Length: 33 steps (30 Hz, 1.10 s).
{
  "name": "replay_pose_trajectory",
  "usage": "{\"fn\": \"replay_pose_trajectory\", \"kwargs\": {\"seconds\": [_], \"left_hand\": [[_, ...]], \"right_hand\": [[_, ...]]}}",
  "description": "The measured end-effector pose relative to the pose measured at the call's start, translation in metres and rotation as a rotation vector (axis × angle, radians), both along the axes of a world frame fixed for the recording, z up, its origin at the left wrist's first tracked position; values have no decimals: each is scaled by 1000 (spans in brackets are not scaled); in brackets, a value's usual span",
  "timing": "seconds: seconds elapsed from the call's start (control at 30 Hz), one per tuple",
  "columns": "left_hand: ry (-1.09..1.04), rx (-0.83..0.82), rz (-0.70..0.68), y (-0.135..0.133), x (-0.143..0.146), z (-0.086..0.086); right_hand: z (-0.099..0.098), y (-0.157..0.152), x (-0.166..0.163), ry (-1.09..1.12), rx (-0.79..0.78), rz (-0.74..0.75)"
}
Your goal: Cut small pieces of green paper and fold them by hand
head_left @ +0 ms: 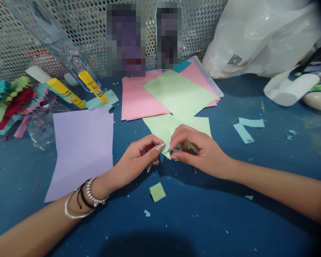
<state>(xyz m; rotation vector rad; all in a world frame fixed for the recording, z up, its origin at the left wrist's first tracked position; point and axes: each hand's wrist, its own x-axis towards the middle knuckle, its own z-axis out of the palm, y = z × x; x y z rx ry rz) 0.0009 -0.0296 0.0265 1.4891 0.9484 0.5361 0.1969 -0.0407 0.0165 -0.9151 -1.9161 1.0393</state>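
Note:
My left hand [139,157] and my right hand [198,150] meet at the middle of the blue table [230,221]. Both pinch the near corner of a light green paper sheet [163,126], fingertips touching each other. The right hand also covers folded green paper under its palm. My left wrist wears bracelets. A small green paper square [157,192] lies just below the hands.
A lilac sheet [82,150] lies left; pink sheets [141,100] and another green sheet [179,92] lie behind. Two yellow glue sticks [92,87], folded paper fans [13,103], a clear bottle [56,39], a white plastic bag [259,35], light blue scraps [246,128], perforated metal wall behind.

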Motion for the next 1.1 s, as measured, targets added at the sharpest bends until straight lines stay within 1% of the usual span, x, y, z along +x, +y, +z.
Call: {"fn": "replay_pose_trajectory", "kwargs": {"seconds": [0.13,0.23,0.33,0.43,0.53,0.63,0.7,0.77,0.87,1.1], "left_hand": [[116,144,-9,-3,3,0],[171,176,-10,-4,4,-1],[187,170,11,-5,4,-1],[181,137,36,-6,6,-2],[180,119,39,-8,7,-2],[197,124,-18,-8,7,-2],[199,122,-79,-7,7,-1],[182,108,-119,-6,6,-1],[160,95,-120,-6,5,-1],[88,8,-17,-7,6,-3]], "right_hand": [[0,1,-1,-96,-30,-26],[0,2,-1,-126,-38,-32],[0,1,-2,-103,-9,-46],[-1,-1,-1,-50,107,-75],[-3,-4,0,-46,306,-136],[-5,-6,1,-122,476,-197],[-5,-7,1,-199,520,-204],[-5,-7,1,-257,533,-192],[-5,-7,1,-284,519,-189],[-6,-6,-1,-282,431,-165]]}}
